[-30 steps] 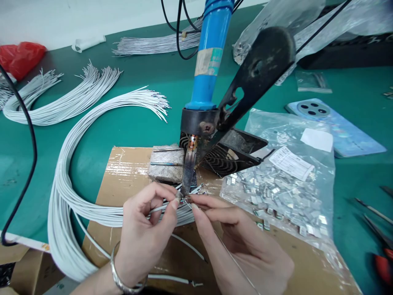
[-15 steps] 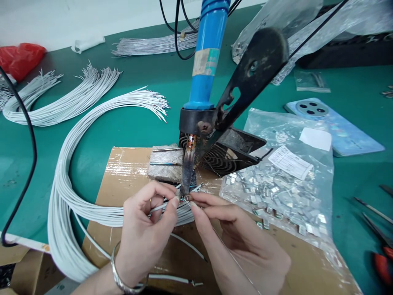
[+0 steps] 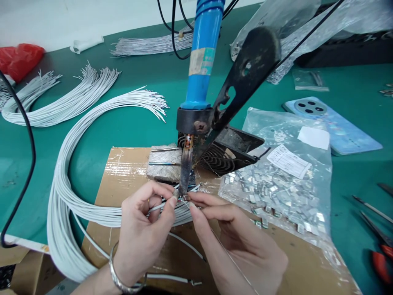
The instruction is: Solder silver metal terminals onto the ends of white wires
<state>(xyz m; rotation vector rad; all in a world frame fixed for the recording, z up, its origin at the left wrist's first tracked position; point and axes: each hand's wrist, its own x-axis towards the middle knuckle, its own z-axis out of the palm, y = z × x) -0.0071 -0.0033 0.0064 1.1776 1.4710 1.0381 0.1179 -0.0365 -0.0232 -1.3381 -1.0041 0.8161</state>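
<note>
My left hand (image 3: 147, 229) pinches the end of a white cable (image 3: 157, 208) between thumb and fingertips, just under the tip of a blue-handled soldering iron (image 3: 202, 57). The iron hangs tip-down in a black metal bracket (image 3: 245, 73). Thumb and index finger of my right hand (image 3: 242, 233) are closed on a thin strand of solder wire (image 3: 235, 262), which runs down toward the bottom edge. A tiny metal piece (image 3: 185, 198) sits at the right fingertips, right by the iron's tip; which fingers bear it is unclear. Behind the hands lies a bundle of white cables (image 3: 61, 192).
A cardboard sheet (image 3: 110, 176) lies under the hands. Behind stand a wire-wrapped block (image 3: 164, 164) and a black fan (image 3: 224, 153). To the right are a plastic bag of small metal connectors (image 3: 276, 192), a phone (image 3: 344, 127) and red-handled pliers (image 3: 380, 262).
The whole view has shifted very slightly, with things sitting a little further left. Both hands keep their grips at the iron's tip.
</note>
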